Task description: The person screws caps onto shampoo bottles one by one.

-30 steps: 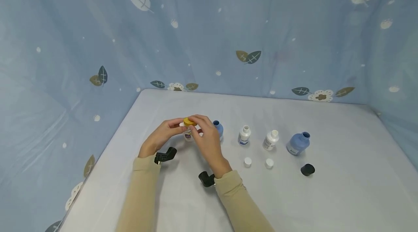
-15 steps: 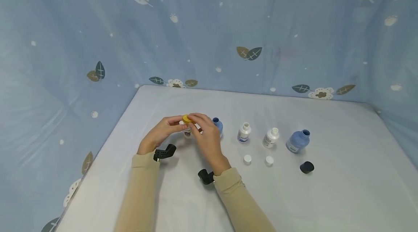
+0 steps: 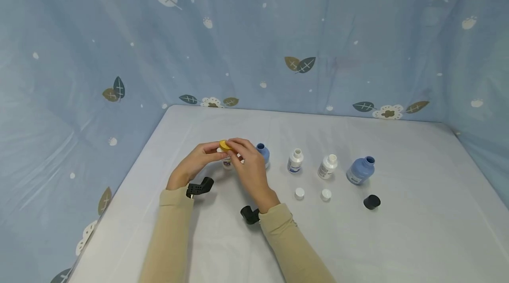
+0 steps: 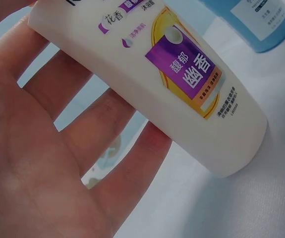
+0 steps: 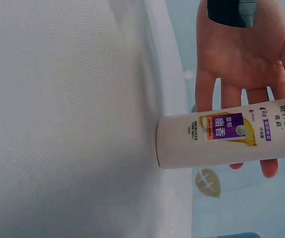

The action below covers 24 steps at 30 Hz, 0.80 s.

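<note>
“Yellow cap point(image 3: 224, 145)! Who is holding it?”

“The right hand point(image 3: 252, 168) is pinching it, thumb and fingers closing in on its sides.”

“What is the left hand point(image 3: 194, 162) doing?”

“It is curling its fingers round the white bottle point(image 4: 157, 79), right under the cap.”

“Where is that bottle sitting?”

“It is staying up at the left side of the table point(image 3: 222, 239), near a blue bottle point(image 3: 262, 154). I can't tell if its bottom is touching.”

“What else is standing around?”

“Two small white bottles point(image 3: 295, 162) are standing further right, beside another blue bottle point(image 3: 360, 170). Two white caps point(image 3: 299, 193) and a black cap point(image 3: 371, 202) are lying in front of them.”
</note>
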Each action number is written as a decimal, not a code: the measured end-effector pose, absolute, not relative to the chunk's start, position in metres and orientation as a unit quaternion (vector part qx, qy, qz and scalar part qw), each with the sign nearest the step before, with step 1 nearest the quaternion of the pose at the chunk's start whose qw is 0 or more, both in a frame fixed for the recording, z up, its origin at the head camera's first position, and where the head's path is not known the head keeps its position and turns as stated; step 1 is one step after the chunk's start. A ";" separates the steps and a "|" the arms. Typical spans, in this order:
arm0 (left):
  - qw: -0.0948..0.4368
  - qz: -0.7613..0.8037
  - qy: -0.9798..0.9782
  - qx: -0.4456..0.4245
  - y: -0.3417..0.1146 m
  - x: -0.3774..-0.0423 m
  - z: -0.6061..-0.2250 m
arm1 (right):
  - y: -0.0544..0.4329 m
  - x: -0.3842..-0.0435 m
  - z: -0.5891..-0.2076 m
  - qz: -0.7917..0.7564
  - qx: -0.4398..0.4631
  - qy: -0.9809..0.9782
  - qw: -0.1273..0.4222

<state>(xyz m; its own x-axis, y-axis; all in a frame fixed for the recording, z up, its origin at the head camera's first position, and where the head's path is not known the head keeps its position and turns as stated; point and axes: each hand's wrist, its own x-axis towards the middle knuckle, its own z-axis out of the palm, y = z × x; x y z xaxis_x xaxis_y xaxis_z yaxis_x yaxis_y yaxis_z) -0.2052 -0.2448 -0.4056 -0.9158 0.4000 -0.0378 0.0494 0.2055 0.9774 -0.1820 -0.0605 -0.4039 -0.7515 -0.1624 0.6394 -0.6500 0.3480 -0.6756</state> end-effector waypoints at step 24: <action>0.147 0.628 0.751 0.140 -0.249 -0.207 -0.409 | -0.064 -0.180 -0.399 0.471 0.287 -0.802 0.231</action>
<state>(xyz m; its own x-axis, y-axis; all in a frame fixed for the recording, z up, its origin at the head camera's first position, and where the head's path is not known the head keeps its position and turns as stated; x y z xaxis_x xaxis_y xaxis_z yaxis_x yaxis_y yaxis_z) -0.2066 -0.2487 -0.4087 -0.9177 0.3946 -0.0449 0.0255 0.1714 0.9849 -0.1799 -0.0644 -0.3987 -0.7280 -0.2425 0.6412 -0.6782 0.3921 -0.6216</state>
